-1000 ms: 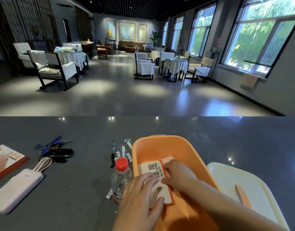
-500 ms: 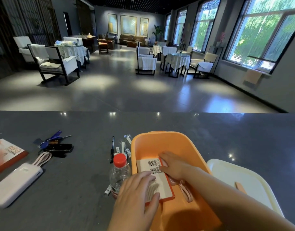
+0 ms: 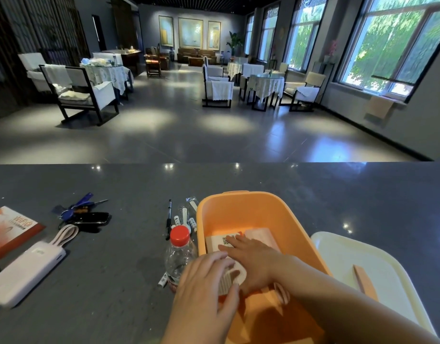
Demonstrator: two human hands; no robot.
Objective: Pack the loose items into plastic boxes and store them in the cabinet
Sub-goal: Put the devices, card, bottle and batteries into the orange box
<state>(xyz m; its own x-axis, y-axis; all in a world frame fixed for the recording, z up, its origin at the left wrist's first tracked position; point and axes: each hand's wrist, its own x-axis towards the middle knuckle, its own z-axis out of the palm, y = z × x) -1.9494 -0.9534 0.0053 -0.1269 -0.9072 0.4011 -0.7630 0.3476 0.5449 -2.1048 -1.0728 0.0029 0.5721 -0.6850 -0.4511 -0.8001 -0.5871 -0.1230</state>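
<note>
An orange plastic box (image 3: 241, 198) stands open on the dark grey counter. Inside it lies a flat white packet with a QR code and an orange edge (image 3: 215, 242). My left hand (image 3: 205, 284) reaches over the box's left wall and grips the packet's near end, fingers on top and thumb at the edge. My right hand (image 3: 253, 256) lies flat on top of the packet with straight fingers and covers most of it. A pinkish flat item (image 3: 262, 235) sits beside the packet in the box.
A cream lid (image 3: 338, 252) with an orange clasp lies right of the box. Left of it are a red-capped water bottle (image 3: 179, 249), a pen (image 3: 168, 219) with small sachets, keys (image 3: 83, 212), a white power bank (image 3: 27, 271) and an orange booklet (image 3: 12, 227).
The packet has sunk lower into the orange box. My right hand has slid across its top and covers more of the QR code. My left hand stays on its near end.
</note>
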